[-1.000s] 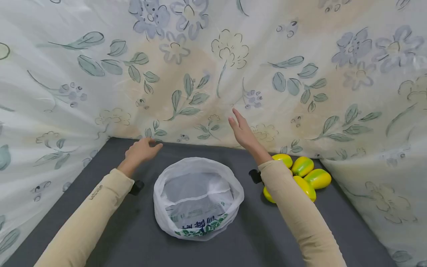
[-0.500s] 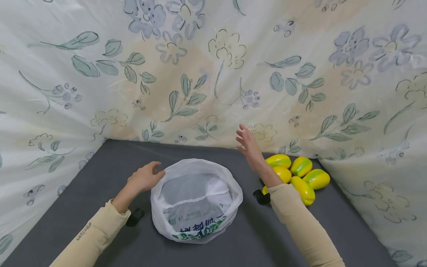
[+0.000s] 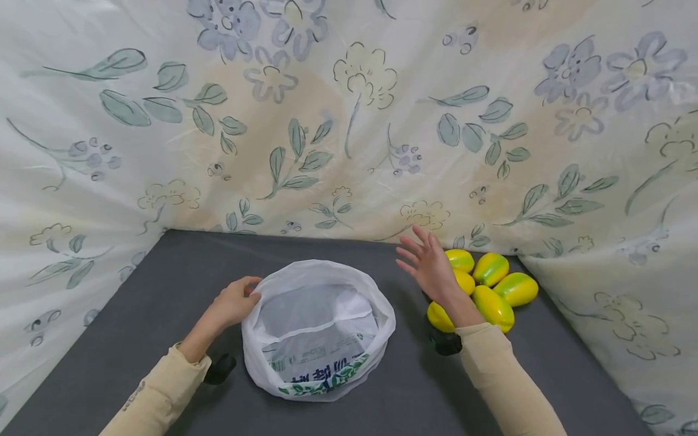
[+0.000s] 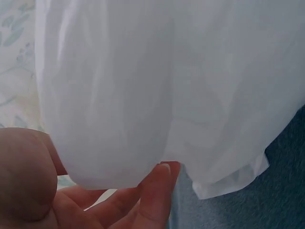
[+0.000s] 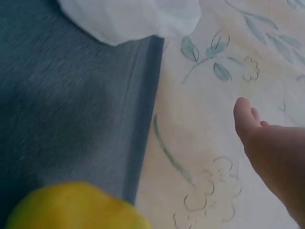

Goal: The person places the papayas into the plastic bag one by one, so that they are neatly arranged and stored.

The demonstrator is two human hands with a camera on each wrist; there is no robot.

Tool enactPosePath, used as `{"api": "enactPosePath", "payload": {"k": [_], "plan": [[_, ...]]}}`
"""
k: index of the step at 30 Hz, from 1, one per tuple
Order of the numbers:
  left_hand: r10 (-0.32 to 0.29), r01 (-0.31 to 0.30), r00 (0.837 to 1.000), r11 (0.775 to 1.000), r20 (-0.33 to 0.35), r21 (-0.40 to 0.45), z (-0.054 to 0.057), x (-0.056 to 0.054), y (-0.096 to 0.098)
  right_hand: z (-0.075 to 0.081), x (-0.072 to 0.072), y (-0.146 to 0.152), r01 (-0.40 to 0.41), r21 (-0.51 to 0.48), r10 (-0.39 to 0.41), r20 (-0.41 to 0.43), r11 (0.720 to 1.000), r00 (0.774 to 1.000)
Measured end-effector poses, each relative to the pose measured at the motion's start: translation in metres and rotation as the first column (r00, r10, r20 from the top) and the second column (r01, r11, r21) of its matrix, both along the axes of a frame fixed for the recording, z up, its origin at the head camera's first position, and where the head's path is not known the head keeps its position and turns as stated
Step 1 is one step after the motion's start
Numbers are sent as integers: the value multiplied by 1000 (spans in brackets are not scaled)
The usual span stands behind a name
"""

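so the bag here is a thin white plastic bag (image 3: 316, 348), mouth wide open and facing up, rim kind of rounded and puffy, see-through enough to look greyish inside, with green leaf print and dark blue characters along the near side. it sits on a dark grey cloth-like counter (image 3: 403, 399), pretty much between the two hands. the left hand (image 3: 231, 300) is right at the bag's far left rim, fingers a bit bent, with a gap between thumb and forefinger in the head view. left wrist view has fingertips touching the bottom edge of the plastic, but whether they're pinching any of it i can't tell. the right hand (image 3: 433, 269) is well apart from the bag, fingers spread and holding nothing. just beside it, partly hidden by that hand and wrist, there's a pile of glossy yellow oval fruits with green patches (image 3: 493, 307), at least six showing, on the right side of the counter. one's a yellow blur low in the right wrist view. behind it all hangs a pale floral curtain (image 3: 327, 175), and both arms wear beige sleeves (image 3: 507, 375).
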State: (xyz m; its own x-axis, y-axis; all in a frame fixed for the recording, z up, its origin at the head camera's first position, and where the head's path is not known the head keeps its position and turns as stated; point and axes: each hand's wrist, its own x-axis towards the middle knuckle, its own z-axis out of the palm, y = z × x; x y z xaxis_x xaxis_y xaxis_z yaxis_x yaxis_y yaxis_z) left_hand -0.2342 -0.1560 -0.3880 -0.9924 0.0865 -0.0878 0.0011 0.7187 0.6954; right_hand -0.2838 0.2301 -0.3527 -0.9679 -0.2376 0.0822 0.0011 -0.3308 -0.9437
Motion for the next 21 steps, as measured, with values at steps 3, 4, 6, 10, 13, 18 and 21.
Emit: {"api": "enactPosePath", "payload": {"k": [3, 4, 6, 10, 13, 18, 21], "plan": [[4, -4, 1000, 999, -14, 36, -6, -1, 0, -3, 3, 12, 9, -22, -9, 11, 1000, 1000], [6, -5, 1000, 999, -21, 52, -8, -2, 0, -3, 4, 15, 8, -38, -8, 10, 999, 1000], [11, -9, 999, 996, -31, 87, -11, -3, -1, -4, 5, 23, 10, -75, -9, 9, 997, 1000], [22, -18, 1000, 987, -22, 161, -16, -7, -3, -5, 8, 39, 21, -159, -16, 32, 987, 999], [28, -26, 1000, 980, -3, 200, -19, -11, -4, -7, 11, 50, 36, -213, -21, 69, 976, 997], [51, -50, 999, 973, 1, 226, -21, -17, -3, -11, 18, 67, 21, -326, 13, 101, 945, 995], [63, -63, 998, 972, 8, 227, -23, -19, -3, -12, 23, 77, -5, -391, 54, 117, 920, 992]]}}
